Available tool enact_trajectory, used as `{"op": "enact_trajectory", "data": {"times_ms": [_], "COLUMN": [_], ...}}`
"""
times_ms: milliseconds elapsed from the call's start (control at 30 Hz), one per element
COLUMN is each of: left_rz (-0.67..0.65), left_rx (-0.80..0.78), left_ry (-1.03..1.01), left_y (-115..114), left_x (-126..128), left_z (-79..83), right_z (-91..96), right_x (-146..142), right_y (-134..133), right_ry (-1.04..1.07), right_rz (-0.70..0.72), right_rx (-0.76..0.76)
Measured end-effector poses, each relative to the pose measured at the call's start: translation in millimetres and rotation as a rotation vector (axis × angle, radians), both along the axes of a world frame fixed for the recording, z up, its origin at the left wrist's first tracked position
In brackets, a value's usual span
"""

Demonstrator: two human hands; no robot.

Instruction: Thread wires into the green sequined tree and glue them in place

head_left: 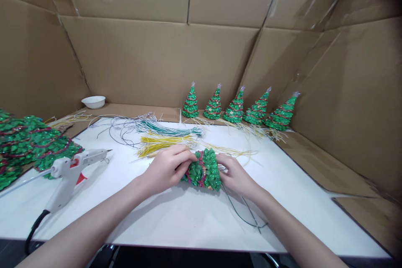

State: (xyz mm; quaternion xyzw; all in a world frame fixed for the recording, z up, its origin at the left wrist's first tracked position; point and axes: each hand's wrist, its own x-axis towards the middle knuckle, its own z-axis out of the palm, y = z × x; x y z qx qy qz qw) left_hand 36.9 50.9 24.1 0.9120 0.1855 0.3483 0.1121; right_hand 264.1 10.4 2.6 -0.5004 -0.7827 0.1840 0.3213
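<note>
A small green glittery Christmas tree ornament [205, 171] with red garland lies on its side just above the white table. My left hand [172, 165] grips it near its narrow end, thumb and fingers pinched on the garland. At the wide base, my right hand [234, 173] has its fingers curled against the underside, and their tips are hidden. Dark green wires [240, 213] trail from the base below my right hand. Behind my hands lie a bundle of yellow wires [166, 143] and a bundle of green wires [169, 129].
A white hot glue gun [69, 176] stands at the left beside several larger-looking green trees [47, 142]. Several finished-looking trees with silver stars [234, 106] line the back. A white bowl [94, 101] sits back left. Cardboard walls [157, 58] enclose the table [176, 222].
</note>
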Motion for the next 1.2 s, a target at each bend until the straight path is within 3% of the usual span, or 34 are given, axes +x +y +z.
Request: {"op": "enact_trajectory", "data": {"times_ms": [1200], "left_rz": [0.000], "left_rx": [0.026], "left_ry": [-0.017], "left_y": [0.1], "left_x": [0.6], "left_z": [-0.8], "right_z": [-0.5], "right_x": [0.1], "right_y": [-1.2], "right_ry": [-0.005], "right_rz": [-0.014], "right_rx": [-0.002]}}
